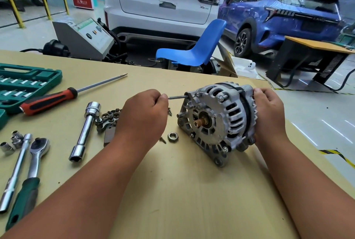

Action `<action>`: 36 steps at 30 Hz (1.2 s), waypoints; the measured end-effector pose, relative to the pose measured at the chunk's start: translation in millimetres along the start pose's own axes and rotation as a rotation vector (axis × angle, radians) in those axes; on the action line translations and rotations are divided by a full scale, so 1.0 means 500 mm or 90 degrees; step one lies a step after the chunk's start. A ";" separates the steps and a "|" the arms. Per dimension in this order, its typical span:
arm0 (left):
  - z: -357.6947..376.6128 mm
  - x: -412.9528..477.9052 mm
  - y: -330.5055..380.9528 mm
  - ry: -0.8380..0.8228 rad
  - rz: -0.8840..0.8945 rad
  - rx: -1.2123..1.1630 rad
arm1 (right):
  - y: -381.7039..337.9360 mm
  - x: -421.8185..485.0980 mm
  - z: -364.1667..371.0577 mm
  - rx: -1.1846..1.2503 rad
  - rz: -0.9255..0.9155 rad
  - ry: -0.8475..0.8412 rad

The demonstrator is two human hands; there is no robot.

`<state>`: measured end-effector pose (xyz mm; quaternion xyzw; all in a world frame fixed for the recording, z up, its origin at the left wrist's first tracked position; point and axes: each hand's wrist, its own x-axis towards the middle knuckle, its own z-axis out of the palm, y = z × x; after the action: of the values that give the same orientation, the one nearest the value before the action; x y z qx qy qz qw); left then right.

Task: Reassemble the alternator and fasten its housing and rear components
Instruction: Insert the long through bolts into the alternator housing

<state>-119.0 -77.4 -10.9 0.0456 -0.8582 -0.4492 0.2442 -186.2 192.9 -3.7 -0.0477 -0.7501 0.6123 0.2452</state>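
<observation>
The silver alternator (217, 121) stands on its edge on the tan bench (182, 190), its rear face with the copper shaft end turned toward me. My right hand (269, 112) grips its far right side. My left hand (145, 112) pinches the end of a long through bolt (177, 97), whose tip enters a hole at the housing's upper left. Two more bolts stick out of the top of the housing. A hex nut (172, 136) and small screws (163, 139) lie between my left hand and the alternator. A dark rectifier part (108, 118) lies partly hidden behind my left wrist.
Left of my arm lie a chrome tube socket wrench (84, 131), a ratchet (31, 171), an extension bar (15, 171), loose sockets (11, 142), a red-handled screwdriver (55, 98) and a green socket case (25, 83). A blue chair (196, 46) and parked cars stand beyond the bench.
</observation>
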 end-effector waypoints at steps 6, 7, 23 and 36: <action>0.001 -0.003 0.002 -0.042 -0.002 0.039 | -0.004 -0.008 -0.001 0.011 0.003 -0.029; -0.003 0.000 0.003 -0.053 -0.005 0.058 | -0.005 -0.009 -0.002 0.018 0.006 -0.037; -0.041 0.015 0.011 -0.178 0.013 0.252 | -0.005 -0.004 -0.004 0.060 0.071 -0.144; 0.005 0.002 0.016 -0.091 0.044 0.225 | -0.012 -0.009 -0.002 0.048 0.082 -0.144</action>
<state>-119.8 -71.2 -5.4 0.0261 -0.9400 -0.2845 0.1864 -180.2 190.7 0.9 -0.0168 -0.7446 0.6562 0.1210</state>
